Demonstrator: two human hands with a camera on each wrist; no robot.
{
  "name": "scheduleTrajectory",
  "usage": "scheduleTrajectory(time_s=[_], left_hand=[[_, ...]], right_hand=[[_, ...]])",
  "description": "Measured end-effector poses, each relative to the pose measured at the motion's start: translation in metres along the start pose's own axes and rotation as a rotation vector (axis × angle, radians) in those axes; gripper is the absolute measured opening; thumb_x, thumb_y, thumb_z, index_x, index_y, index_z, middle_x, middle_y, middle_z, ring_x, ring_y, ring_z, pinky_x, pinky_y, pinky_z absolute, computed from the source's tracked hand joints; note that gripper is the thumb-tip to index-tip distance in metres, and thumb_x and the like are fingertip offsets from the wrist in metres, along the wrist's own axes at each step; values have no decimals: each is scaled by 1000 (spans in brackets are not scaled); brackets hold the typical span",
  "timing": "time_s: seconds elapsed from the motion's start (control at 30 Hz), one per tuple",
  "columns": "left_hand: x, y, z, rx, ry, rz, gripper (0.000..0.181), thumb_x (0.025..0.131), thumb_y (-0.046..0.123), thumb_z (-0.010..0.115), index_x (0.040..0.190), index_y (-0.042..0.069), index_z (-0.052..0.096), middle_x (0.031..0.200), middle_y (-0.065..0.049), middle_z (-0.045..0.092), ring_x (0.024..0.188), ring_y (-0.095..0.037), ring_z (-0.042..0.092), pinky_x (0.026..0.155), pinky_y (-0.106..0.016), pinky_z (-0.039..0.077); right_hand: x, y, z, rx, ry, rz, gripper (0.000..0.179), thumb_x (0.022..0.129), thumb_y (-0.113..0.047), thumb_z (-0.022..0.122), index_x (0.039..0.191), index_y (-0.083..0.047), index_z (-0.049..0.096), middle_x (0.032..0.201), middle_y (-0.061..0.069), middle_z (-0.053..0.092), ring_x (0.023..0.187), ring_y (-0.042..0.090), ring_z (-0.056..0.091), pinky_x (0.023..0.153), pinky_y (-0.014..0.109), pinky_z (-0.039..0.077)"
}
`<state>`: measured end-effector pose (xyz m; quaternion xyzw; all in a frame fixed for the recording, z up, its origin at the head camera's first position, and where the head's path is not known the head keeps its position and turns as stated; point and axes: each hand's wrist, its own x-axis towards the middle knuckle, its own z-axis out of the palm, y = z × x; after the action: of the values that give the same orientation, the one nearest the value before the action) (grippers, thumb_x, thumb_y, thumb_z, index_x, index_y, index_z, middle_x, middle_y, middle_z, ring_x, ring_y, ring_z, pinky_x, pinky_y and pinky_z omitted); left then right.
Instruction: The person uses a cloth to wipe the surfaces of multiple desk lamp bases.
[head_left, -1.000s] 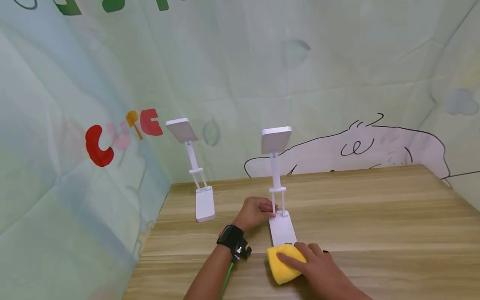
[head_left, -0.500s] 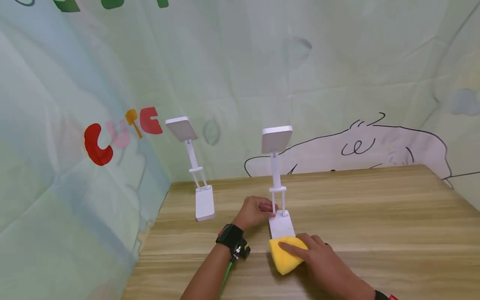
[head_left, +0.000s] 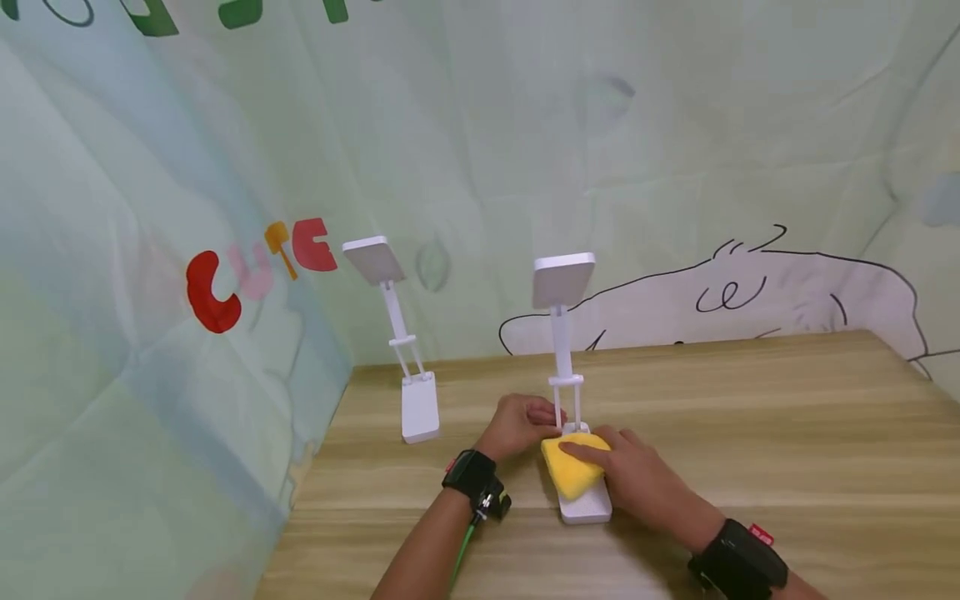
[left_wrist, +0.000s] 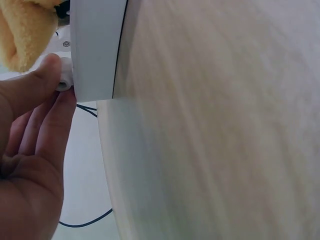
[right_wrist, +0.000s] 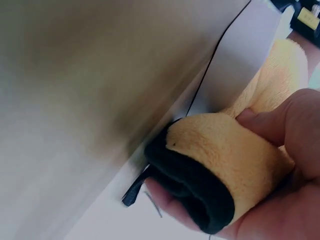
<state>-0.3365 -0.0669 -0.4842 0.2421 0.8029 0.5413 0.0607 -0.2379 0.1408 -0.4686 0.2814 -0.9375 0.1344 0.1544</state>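
Wooden table [head_left: 750, 417], yellow cloth [head_left: 573, 477] in right grip [head_left: 639, 477]

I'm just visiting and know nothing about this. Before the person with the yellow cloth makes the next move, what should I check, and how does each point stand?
1. Cloth in hand: ok. The right hand grips the yellow cloth.
2. Cloth on the surface: ok. It covers part of the base of the near white stand.
3. Stand held: ok. The left hand pinches it at the hinge end.
4. Base flat: ok. It sits on the wooden table.
5. Other white stand out of the way: ok. It stands apart, farther left.
6. Base clean under the cloth: cannot tell. That part is hidden.
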Motion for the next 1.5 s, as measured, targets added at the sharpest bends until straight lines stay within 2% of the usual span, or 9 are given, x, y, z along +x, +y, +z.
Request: scheduleTrajectory(time_s=[0.17, 0.33, 0.5, 0.7, 0.87, 1.1, 1.3, 1.4, 1.5], left_hand=[[-4, 0, 2, 38, -1, 0, 18, 83, 0, 74, 101, 1, 74, 100, -10, 77, 88, -8, 73, 76, -18, 57], [-4, 1, 1, 43, 2, -7, 19, 84, -4, 72, 101, 2, 74, 101, -9, 77, 89, -8, 73, 77, -18, 57], [1, -2, 1, 20, -5, -12, 19, 82, -5, 73, 100, 1, 74, 101, -9, 76, 88, -8, 73, 76, -19, 58], [3, -2, 1, 8, -8, 36, 18, 79, 1, 78, 97, 0, 74, 99, -12, 76, 87, -13, 74, 73, -21, 59], [-1, 2, 1, 13, 8, 33, 20, 79, -1, 78, 97, -4, 73, 100, -16, 75, 88, -17, 75, 73, -20, 58], [-8, 21, -1, 5, 46, 35, 18, 79, -7, 75, 97, -9, 71, 99, -22, 74, 90, -26, 74, 76, -30, 60], [-2, 6, 4, 0, 29, 53, 19, 79, -4, 76, 97, -7, 72, 100, -18, 75, 91, -22, 74, 73, -20, 58], [2, -2, 4, 15, 26, 65, 18, 79, -1, 78, 96, -3, 73, 99, -14, 76, 89, -16, 75, 73, -19, 57], [2, -6, 2, 14, 33, 50, 17, 78, 1, 79, 93, 0, 73, 97, -11, 77, 85, -11, 74, 72, -20, 58]], right_hand=[[6, 9, 4, 14, -28, -36, 71, 75, 8, 69, 131, -35, 61, 121, 15, 62, 92, 30, 59, 72, 44, 55], [14, 13, 6, -4, -6, -40, 71, 77, 11, 67, 129, -37, 62, 115, 12, 63, 85, 24, 57, 67, 37, 53], [12, 12, 5, 9, -22, -37, 69, 79, 9, 67, 131, -36, 61, 119, 15, 61, 89, 28, 57, 68, 39, 54], [-4, 2, -3, -5, -41, -18, 61, 84, 5, 65, 131, -34, 61, 125, 20, 58, 97, 36, 58, 68, 49, 54], [-21, -10, -9, 4, -55, -5, 62, 84, 3, 67, 131, -36, 60, 125, 18, 58, 95, 33, 57, 62, 45, 51], [-51, -25, -14, -18, -29, -36, 73, 78, 5, 73, 133, -41, 57, 124, 10, 57, 97, 27, 56, 68, 41, 50], [-69, -30, -19, -37, -34, -78, 74, 76, -2, 77, 133, -43, 55, 125, 8, 56, 98, 23, 53, 69, 41, 52], [-70, -32, -20, -29, -37, -69, 74, 76, -3, 77, 134, -44, 55, 126, 7, 55, 100, 23, 52, 71, 42, 52], [-66, -38, -15, -59, 4, -99, 76, 72, -2, 80, 132, -42, 57, 124, 9, 57, 98, 26, 54, 66, 44, 50]])
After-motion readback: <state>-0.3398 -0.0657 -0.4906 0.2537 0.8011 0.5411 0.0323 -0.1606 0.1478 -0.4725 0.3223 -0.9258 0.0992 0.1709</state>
